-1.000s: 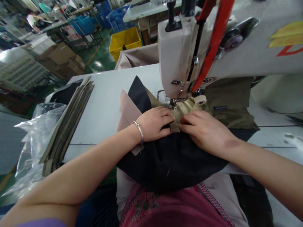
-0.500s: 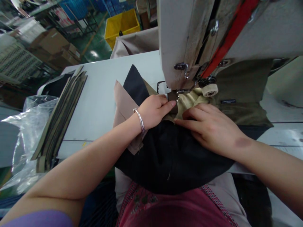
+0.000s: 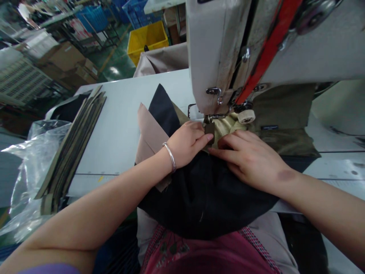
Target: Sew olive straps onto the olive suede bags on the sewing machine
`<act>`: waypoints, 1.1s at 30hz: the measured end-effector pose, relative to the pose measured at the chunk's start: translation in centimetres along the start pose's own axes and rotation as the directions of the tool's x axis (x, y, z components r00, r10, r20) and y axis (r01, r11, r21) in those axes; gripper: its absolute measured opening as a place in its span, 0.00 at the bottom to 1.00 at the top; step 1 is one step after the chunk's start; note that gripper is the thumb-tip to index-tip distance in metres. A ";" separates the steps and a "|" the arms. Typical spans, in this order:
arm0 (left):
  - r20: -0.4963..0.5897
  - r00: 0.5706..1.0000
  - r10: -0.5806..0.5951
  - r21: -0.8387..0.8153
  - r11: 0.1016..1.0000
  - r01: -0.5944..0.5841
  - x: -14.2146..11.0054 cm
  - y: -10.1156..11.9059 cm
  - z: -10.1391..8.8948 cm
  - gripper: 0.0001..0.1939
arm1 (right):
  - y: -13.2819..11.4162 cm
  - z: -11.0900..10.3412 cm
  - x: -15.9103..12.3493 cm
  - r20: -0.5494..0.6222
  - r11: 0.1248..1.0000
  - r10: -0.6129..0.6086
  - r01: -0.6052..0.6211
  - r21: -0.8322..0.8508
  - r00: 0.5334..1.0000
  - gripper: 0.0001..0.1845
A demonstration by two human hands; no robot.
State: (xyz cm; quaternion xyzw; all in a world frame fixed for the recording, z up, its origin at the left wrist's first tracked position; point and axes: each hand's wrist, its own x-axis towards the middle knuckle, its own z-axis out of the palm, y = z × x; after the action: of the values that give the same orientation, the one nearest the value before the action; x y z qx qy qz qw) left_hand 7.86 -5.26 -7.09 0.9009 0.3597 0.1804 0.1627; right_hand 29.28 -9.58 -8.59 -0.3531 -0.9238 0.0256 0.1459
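Olive strip (image 3: 210, 130) sits held by left fingers (image 3: 204, 141) (right fingers (image 3: 224, 153) touch black cloth (image 3: 211, 201), grip unclear).

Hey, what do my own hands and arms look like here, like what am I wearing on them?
Your left hand is bare, with a silver bangle at the wrist and a purple sleeve higher up. Your right hand is bare too.

sewing machine (image 3: 216, 53) cut off above, label (image 3: 269, 128) too small to read, distant person (image 3: 27, 13) blurred
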 end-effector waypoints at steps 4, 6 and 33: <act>0.014 0.990 0.141 0.114 0.983 -0.141 -1.9 0.5 0.5 0.12 | -0.1 0.0 -0.1 -0.027 0.998 -0.005 0.006 0.058 1.000 0.15; -0.056 0.988 0.145 0.097 0.985 -0.140 -2.5 0.3 0.9 0.14 | -0.1 0.0 -0.1 -0.023 0.997 -0.025 0.027 0.074 0.999 0.14; -0.112 0.993 0.020 -0.081 0.996 -0.030 0.3 -2.1 0.5 0.22 | 1.7 -0.5 1.1 0.052 0.994 -0.038 0.032 0.100 0.998 0.20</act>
State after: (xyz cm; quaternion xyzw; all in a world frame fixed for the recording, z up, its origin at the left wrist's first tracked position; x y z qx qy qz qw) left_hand 7.10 -3.67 -8.36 0.8864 0.3491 0.2470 0.1771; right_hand 29.77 -7.60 -8.14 -0.3284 -0.9310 0.0782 0.1390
